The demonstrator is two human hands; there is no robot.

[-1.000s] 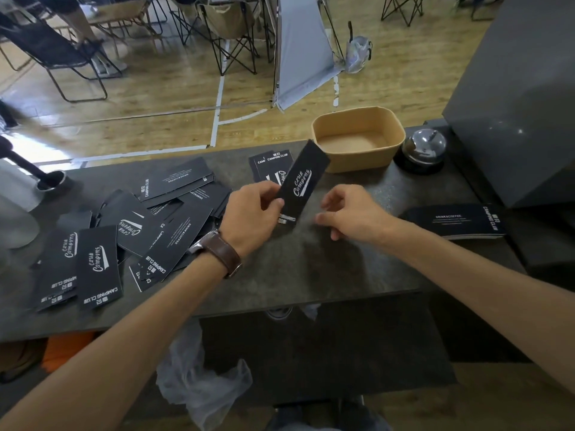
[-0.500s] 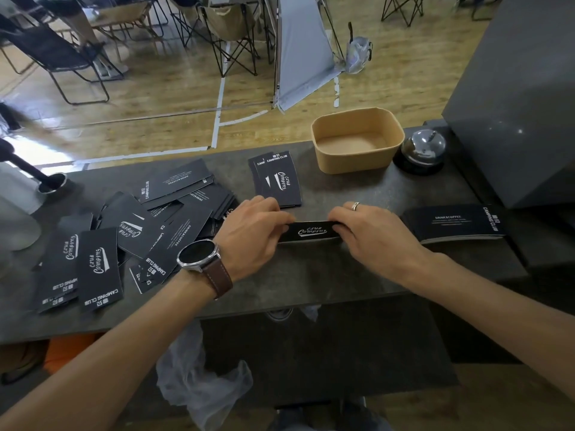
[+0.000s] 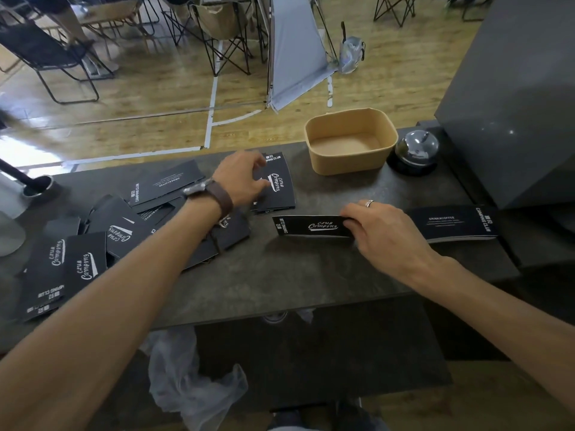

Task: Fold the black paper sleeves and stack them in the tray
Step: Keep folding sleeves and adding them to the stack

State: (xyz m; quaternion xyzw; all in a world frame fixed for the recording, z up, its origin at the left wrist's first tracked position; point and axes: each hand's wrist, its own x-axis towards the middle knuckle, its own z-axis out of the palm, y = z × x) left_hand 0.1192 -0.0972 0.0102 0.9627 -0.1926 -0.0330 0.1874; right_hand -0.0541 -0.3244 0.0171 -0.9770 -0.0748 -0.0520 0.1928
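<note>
Black folded sleeve [image 3: 311, 227] lies flat on the grey counter [image 3: 280, 275], long side left-to-right, logo up. Right hand [image 3: 385, 233] pins its right end, fingers curled over the edge; ring [image 3: 369, 203] on 1 finger. Left end of that sleeve is free.

Left hand [image 3: 241, 178] is reaching to the small stack of sleeves [image 3: 278, 188] just behind the folded one, fingertips on the stack's left edge; cannot tell if it actually pinches a sleeve or just touches. Watch [image 3: 211, 192] with brown strap on that wrist.

Tan tray [image 3: 351, 163] sits at the counter's far edge, right of the stack, apart from both hands, no sleeves inside. Chrome service bell [image 3: 415, 149] just right of the tray.

Loose pile of unfolded sleeves [image 3: 93, 244] spreads across the left side of the counter, overlapping, partly under the left forearm. Another flat black stack [image 3: 454, 223] lies right of the right hand, beside a dark grey box [image 3: 513, 104].

Clear plastic bag [image 3: 186, 377] hangs below the counter front.
</note>
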